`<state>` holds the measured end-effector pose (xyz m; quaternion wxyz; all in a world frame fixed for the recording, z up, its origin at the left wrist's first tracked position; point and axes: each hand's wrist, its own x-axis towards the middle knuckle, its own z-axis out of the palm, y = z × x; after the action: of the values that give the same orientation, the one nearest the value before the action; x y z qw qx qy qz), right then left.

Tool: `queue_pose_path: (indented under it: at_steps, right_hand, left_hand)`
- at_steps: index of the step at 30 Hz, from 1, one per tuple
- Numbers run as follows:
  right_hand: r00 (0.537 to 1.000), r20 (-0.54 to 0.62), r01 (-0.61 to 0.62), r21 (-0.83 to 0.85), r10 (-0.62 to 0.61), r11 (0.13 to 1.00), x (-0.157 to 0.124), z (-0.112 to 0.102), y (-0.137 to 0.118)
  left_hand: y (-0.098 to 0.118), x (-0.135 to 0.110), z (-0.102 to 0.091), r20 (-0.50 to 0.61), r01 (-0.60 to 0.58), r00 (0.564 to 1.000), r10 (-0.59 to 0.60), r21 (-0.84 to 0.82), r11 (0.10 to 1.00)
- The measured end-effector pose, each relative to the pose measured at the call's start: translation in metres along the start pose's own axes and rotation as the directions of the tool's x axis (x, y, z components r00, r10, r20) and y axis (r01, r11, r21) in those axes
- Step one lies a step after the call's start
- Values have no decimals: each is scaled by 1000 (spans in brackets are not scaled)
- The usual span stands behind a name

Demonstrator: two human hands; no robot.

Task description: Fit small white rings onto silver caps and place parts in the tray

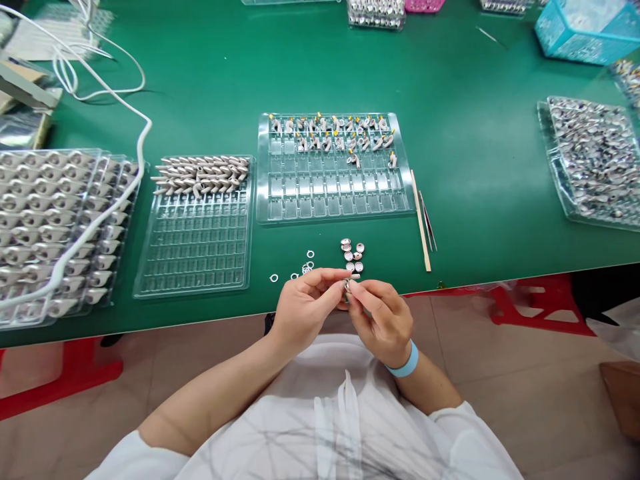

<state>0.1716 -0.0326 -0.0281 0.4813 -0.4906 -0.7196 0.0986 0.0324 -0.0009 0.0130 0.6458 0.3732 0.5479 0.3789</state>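
Left hand [303, 307] and right hand [385, 317] are clamped on 1 small part [348, 285], near side of the middle tray [340, 193], likely to steady it. Its beige stem [355, 276] seems to point right, long axis roughly along the tray's near edge. Loose rings [306, 269] and caps [349, 256] lie between tray and hands, presumably for short reach.
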Motion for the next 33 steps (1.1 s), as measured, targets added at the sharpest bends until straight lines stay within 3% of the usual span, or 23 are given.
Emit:
queue_pose_path:
  at_steps: [11,16,24,33]
  right_hand:
    - [998,3,55,-86,-55,995,-3,-5,7]
    - [995,25,95,-66,-93,993,-3,-7,9]
    - [998,33,46,26,-47,999,-4,-6,6]
    - [996,-85,-8,-12,7,1000,-11,5,-3]
  left_hand:
    - [-8,4,-8,177,76,983,-47,-165,983]
    - [-5,4,-7,144,84,988,-62,-149,985]
    - [1,3,-2,52,38,998,-36,-37,999]
    - [-4,-1,0,-24,-22,999,23,30,999]
